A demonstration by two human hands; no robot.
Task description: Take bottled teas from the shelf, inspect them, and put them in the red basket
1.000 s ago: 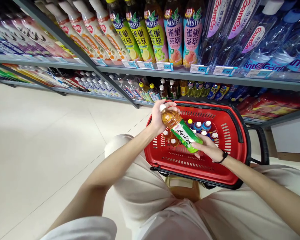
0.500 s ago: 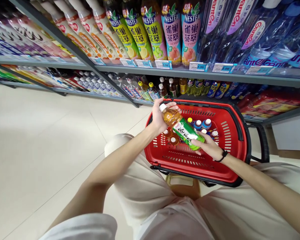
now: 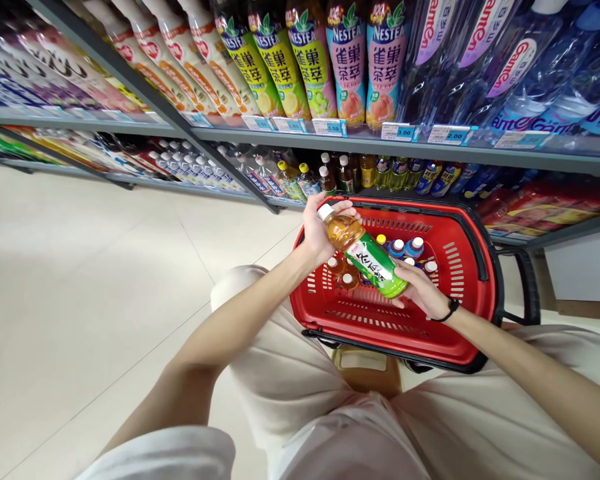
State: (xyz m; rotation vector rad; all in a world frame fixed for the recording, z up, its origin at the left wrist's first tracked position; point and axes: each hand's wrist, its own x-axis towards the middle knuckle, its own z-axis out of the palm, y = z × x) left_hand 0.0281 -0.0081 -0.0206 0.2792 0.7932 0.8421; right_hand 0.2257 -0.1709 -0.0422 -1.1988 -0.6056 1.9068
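Green-label btl (image 3: 373,261) was up in both hands, tilted, over the red basket (image 3: 380,335); white cap (image 3: 325,212) twd upper L, base twd lower R. L hand (image 3: 317,233) cradled the neck/shoulder end, fingers stretched round behind, loosely by the look of it. R hand (image 3: 421,289) grasped the base, thumb at the label side, other fingers mostly hidden, so couldn't tell how tight. Step in hand, as I'd judge it: a two-handed hold, label facing up. Any move from there would prob. have called for R keeping the base, L steadying the neck, & some care re the capped btls (image 3: 398,248) below, grouped twd the basket's far side. R wrist had a black band (image 3: 451,309). Basket stood btwn the person's legs (image 3: 280,360) & the shelf (image 3: 360,143), black handle (image 3: 532,293) at R. Above: Nestea btls (image 3: 347,67), w/ price tags (image 3: 400,132) along the edge.
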